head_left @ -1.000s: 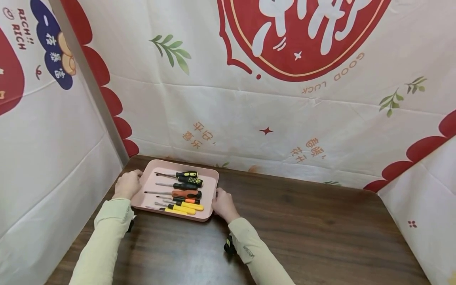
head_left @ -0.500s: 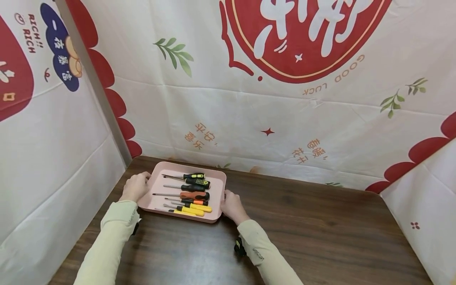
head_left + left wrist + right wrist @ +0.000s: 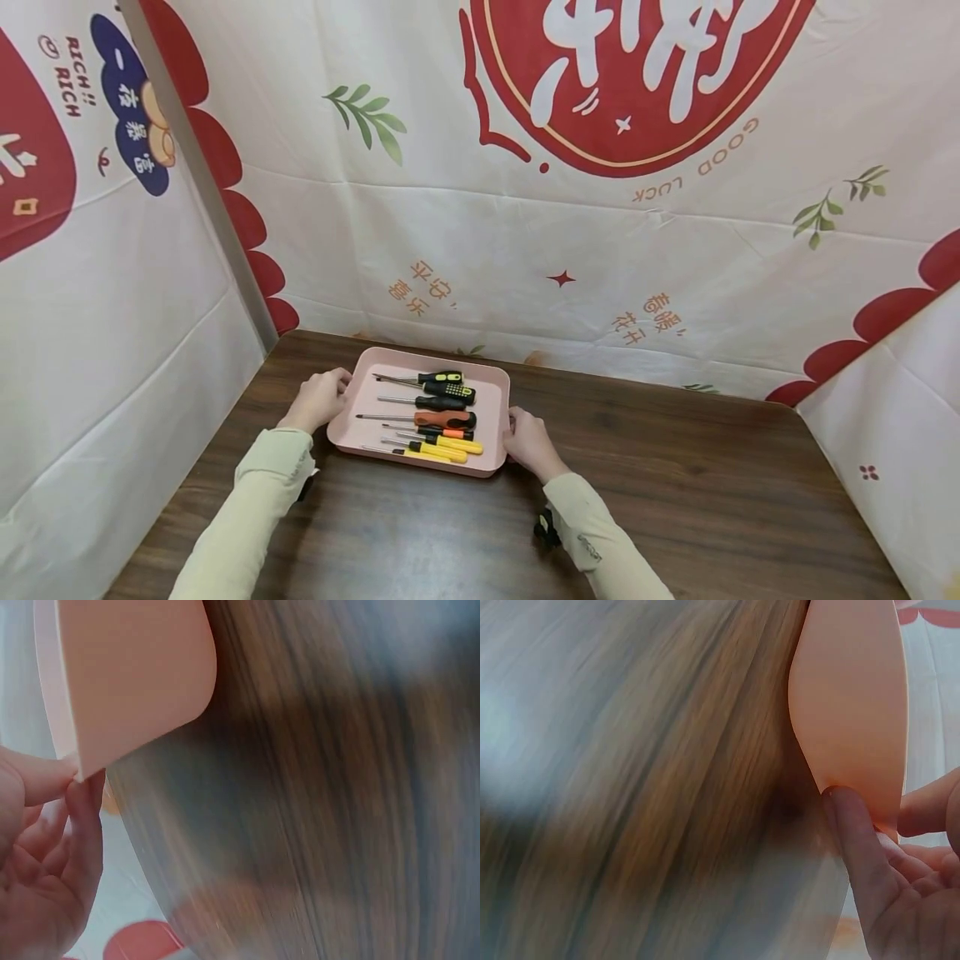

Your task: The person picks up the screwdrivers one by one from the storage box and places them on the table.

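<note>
A pink tray point(image 3: 360, 425) is at the back left of the table in the head view, with several screwdrivers lying side by side in it. Among them are an orange-handled screwdriver point(image 3: 444, 419), yellow-handled ones point(image 3: 442, 452) and black-handled ones point(image 3: 442, 403), their shafts toward the left. My left hand point(image 3: 318, 400) pinches the tray's left rim; the left wrist view shows thumb and fingers on the tray wall point(image 3: 135, 682). At the opposite end, my right hand point(image 3: 531, 442) grips the right rim, with fingertips under the tray wall point(image 3: 855, 712) in the right wrist view.
The dark wooden table point(image 3: 675, 483) extends to the right and toward the front. Behind it hangs a white printed cloth point(image 3: 487, 242), with another cloth point(image 3: 127, 333) along the left side. The table's left edge runs close by my left arm.
Both hands have moved the tray to the right and slightly toward the front. The screwdrivers moved along with it, keeping their arrangement.
</note>
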`<act>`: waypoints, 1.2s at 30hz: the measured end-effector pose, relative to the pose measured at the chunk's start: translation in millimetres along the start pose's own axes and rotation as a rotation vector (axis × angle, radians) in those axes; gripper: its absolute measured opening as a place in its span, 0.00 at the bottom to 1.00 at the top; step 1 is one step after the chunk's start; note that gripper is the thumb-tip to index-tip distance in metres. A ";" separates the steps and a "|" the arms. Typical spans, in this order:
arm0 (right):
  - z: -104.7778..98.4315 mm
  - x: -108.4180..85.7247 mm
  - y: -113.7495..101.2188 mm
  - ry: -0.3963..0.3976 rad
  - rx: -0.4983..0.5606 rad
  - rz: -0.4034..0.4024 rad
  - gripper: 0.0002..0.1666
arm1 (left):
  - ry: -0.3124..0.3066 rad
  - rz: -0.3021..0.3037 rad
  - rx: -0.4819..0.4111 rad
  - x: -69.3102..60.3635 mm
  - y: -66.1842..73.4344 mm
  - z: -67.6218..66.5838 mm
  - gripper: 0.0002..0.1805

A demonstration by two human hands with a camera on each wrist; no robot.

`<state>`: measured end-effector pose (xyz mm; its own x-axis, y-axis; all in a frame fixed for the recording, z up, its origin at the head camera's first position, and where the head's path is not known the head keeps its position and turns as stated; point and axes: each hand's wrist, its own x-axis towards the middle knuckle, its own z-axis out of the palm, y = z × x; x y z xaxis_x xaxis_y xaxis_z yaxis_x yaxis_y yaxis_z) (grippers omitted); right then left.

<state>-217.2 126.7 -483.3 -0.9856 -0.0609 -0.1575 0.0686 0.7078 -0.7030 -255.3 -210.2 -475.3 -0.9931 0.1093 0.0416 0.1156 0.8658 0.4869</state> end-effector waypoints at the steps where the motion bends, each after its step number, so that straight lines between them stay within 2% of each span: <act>1: -3.1 -0.9 3.3 0.003 -0.001 0.002 0.20 | -0.011 0.004 -0.014 0.6 2.6 1.8 0.14; 7: -23.5 -6.3 22.4 0.021 -0.013 0.007 0.21 | -0.062 0.002 -0.080 4.5 20.9 12.0 0.14; 15: -49.5 -11.6 49.6 0.049 -0.069 0.052 0.21 | -0.071 0.032 -0.101 6.5 50.1 29.5 0.14; 22: -70.5 -18.6 68.1 0.054 -0.062 0.077 0.22 | -0.079 0.040 -0.144 6.1 75.4 41.7 0.14; 31: -91.5 -24.2 87.5 0.037 -0.062 0.114 0.24 | -0.102 0.051 -0.173 10.0 96.5 56.4 0.14; 36: -99.5 -24.4 94.5 0.019 -0.054 0.124 0.26 | -0.114 0.053 -0.160 13.0 107.5 59.1 0.14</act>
<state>-202.0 265.2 -476.9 -0.9729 0.0429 -0.2272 0.1825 0.7460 -0.6405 -254.8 -86.9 -474.0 -0.9763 0.2153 -0.0234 0.1549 0.7694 0.6197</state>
